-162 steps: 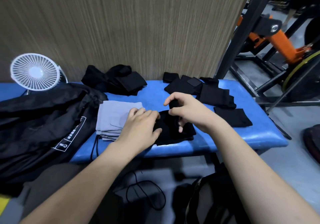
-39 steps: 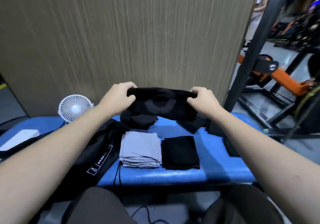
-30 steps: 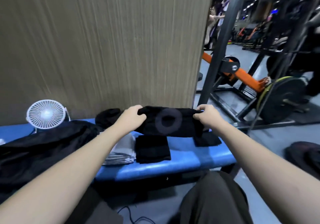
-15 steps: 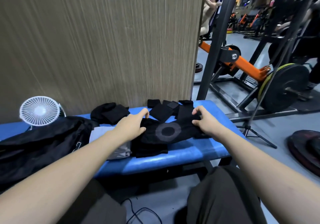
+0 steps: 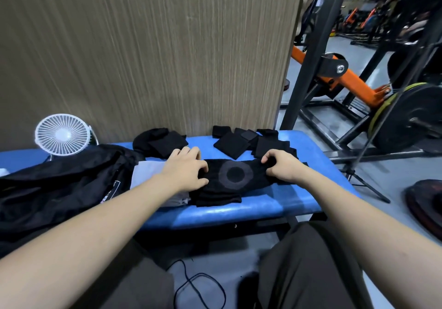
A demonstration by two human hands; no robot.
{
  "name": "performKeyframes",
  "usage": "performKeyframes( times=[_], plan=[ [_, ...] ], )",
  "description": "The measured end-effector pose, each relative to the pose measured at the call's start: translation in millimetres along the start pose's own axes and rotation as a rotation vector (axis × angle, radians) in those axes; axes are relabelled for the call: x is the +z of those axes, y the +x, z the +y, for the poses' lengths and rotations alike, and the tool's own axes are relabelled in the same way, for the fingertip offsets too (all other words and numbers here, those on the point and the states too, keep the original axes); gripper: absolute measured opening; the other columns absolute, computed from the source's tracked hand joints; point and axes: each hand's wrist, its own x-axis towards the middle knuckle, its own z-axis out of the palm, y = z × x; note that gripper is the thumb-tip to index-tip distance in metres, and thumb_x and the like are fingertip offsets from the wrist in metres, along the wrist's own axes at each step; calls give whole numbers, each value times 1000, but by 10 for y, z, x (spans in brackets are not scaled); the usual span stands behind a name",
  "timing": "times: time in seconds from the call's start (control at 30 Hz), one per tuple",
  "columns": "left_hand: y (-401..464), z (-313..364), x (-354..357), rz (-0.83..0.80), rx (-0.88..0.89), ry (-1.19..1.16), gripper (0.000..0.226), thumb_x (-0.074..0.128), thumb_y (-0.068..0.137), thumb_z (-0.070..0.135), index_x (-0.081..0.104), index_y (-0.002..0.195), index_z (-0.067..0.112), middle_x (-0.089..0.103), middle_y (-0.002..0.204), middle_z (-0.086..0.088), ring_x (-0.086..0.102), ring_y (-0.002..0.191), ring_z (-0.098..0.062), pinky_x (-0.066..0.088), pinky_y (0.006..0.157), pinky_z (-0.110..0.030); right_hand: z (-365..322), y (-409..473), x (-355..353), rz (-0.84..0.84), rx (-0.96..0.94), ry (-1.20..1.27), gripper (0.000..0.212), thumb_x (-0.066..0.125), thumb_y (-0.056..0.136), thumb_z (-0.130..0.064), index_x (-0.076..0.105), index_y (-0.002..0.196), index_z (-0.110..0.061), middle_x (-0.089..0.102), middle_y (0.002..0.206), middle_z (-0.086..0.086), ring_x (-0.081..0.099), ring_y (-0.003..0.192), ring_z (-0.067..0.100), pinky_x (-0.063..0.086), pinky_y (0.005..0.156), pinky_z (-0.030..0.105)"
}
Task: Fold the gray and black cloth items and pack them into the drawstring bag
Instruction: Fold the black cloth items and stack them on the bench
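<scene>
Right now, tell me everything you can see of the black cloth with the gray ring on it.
The black cloth with the gray ring is a dark, soft-looking knit piece, stretched sideways on the blue bench. A gray circular band with a black center faces up in its middle. The left hand pinches its left end and the right hand its right end. Its near edge overlaps a folded black cloth beneath it.

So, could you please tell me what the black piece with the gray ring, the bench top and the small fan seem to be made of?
Black piece with gray ring: soft matte knit, probably stretchy; it wrinkles where both hands pinch it.
Bench top: blue padded vinyl or similar; glossy highlights along its rounded front edge.
Small fan: white, likely plastic; thin molded grille spokes.
</scene>
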Motion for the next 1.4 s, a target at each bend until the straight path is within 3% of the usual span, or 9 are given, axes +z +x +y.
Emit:
performKeyframes(
  times=[0.17, 0.4, 0.6, 0.77, 0.87, 0.93, 1.07, 1.2, 1.4],
  plan=[
    [-18, -27, -26, -66, 6, -48, 47, 52, 85, 63, 55, 126, 40, 51, 118, 6, 44, 115, -17, 25, 106, -36, -284, -7, -63, 97, -74, 162, 31, 53, 76, 8, 62, 92, -17, 61, 83, 8, 52, 63, 21, 44, 56, 30],
    [-32, -156, 17, 27, -63, -167, 39, 60, 86, 54, 60, 118, 32, 59, 114, 10, 50, 112, -14, 24, 106, -32, -914, -3, 170, -34, -118, 275, 25, 51, 82, 3, 59, 103, -7, 52, 64, 9, 44, 47, 23, 36, 41, 28],
    [-64, -219, 64, 37, -109, -244, 43, 62, 83, 59, 60, 117, 34, 52, 115, 8, 46, 114, -14, 24, 103, -32, -1260, 137, 674, -177, -116, 195, 21, 53, 89, -4, 59, 109, -3, 52, 67, 5, 50, 43, 17, 46, 40, 27],
    [-129, -281, 77, 85, -115, -348, 28, 54, 92, 35, 62, 118, 29, 62, 105, 9, 51, 111, -17, 27, 101, -32, -1231, 214, 940, -302, -104, 201, 25, 56, 96, -21, 54, 120, -14, 58, 82, 10, 59, 47, 19, 45, 40, 27],
    [-142, -299, 95, 133, -157, -411, 29, 49, 95, 28, 59, 123, 26, 61, 113, 7, 50, 112, -18, 27, 103, -33, -1169, 235, 929, -244, -138, 252, 31, 53, 97, -18, 46, 127, -19, 70, 88, 10, 64, 50, 24, 42, 40, 27],
    [-146, -293, 121, 205, -147, -383, 36, 52, 95, 34, 51, 130, 27, 53, 123, 4, 47, 116, -19, 27, 106, -35, -1117, 252, 862, -99, -244, 159, 27, 51, 95, -16, 51, 121, -21, 74, 88, 4, 67, 58, 23, 46, 48, 30],
    [-116, -276, 83, 236, 29, -202, 49, 54, 92, 48, 44, 139, 35, 40, 142, 10, 36, 131, -14, 21, 110, -34, -862, 280, 726, 143, -528, -384, 29, 58, 92, -23, 60, 120, -23, 60, 114, -1, 57, 108, 20, 47, 91, 40],
    [-42, -272, 15, 6, 90, -43, 53, 46, 90, 62, 47, 138, 39, 48, 138, 10, 37, 133, -13, 12, 116, -38, -614, 248, 759, -90, -531, -638, 58, 62, 90, -46, 45, 142, -26, 44, 141, -3, 43, 127, 20, 37, 103, 37],
    [-2, -175, 67, -198, 98, 45, 55, 29, 94, 65, 41, 139, 36, 59, 127, 8, 42, 132, -14, 3, 119, -49, -417, 256, 844, -261, -458, -560, 64, 57, 95, -48, 32, 150, -26, 38, 150, -6, 41, 135, 19, 36, 109, 38]
  ],
)
